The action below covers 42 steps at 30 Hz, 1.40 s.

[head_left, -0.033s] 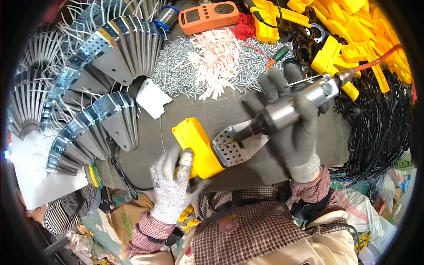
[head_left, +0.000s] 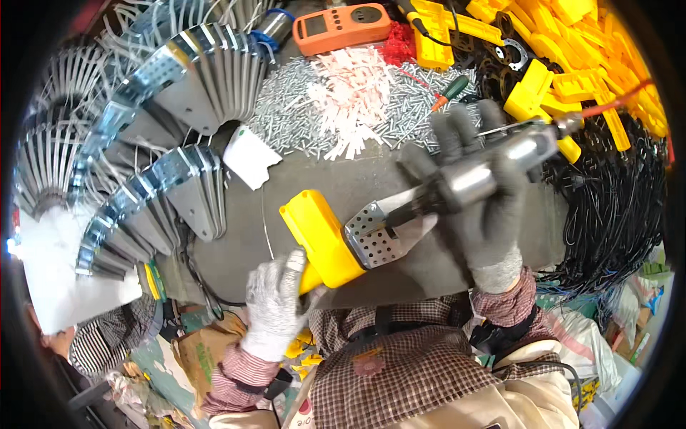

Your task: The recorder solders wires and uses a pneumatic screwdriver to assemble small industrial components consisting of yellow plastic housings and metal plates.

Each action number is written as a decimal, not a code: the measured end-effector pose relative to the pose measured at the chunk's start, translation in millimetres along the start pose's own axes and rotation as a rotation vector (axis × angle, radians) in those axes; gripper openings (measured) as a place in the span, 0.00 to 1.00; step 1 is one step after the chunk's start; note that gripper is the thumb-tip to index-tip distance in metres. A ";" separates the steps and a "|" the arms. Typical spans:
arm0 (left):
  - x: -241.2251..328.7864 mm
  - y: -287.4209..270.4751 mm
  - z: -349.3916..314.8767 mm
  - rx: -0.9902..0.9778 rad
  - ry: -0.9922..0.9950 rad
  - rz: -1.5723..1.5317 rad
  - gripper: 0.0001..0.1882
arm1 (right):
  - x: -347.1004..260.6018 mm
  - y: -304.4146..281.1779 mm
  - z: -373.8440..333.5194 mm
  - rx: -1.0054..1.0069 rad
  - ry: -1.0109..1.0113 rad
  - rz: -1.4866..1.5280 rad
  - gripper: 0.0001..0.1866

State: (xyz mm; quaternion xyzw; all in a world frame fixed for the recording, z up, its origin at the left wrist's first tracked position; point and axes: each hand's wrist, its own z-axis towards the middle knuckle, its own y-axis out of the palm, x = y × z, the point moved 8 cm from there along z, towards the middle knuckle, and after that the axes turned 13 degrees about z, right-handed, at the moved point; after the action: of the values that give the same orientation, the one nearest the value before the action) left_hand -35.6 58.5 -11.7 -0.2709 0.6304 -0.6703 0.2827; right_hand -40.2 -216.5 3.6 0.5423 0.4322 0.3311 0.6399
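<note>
My gloved left hand (head_left: 275, 307) is closed round the handle end of a yellow plastic housing (head_left: 321, 236). A grey metal blade with a perforated plate (head_left: 373, 239) sits against the housing's right side. My gloved right hand (head_left: 486, 214) holds a silver air screwdriver (head_left: 471, 175), its thumb wrapped over the body and other fingers stretched past it. The tool's dark nose points down-left, over the perforated plate; whether its tip touches a screw is hidden. A red hose (head_left: 618, 98) runs from its rear end.
Behind lie a pile of screws (head_left: 286, 107), pale pink strips (head_left: 350, 93), a green-handled screwdriver (head_left: 451, 90) and an orange meter (head_left: 343, 30). Stacked metal blades (head_left: 189, 196) stand left beside a white scrap (head_left: 250, 157). Yellow housings (head_left: 586, 43) and black cables (head_left: 607, 207) fill the right.
My left hand has moved slightly down and left, its fingers now round the housing's handle. The air screwdriver and my right hand have shifted a little to the right.
</note>
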 end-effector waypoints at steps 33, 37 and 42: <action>-19.7 7.8 15.5 -0.340 0.124 -0.114 0.26 | 14.2 -52.5 -26.9 0.250 -0.003 0.041 0.23; -20.7 8.8 13.8 -0.304 0.083 -0.113 0.25 | 2.4 -45.2 -35.3 0.291 -0.040 -0.028 0.29; -19.2 5.8 14.3 -0.267 0.078 -0.097 0.25 | -18.4 -52.0 -63.8 0.189 -0.095 -0.039 0.30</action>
State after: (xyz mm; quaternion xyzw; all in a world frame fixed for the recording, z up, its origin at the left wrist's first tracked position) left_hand -11.8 62.2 -16.7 -0.3101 0.7107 -0.6031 0.1869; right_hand -108.2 -216.9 -46.3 0.6068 0.4413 0.2503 0.6118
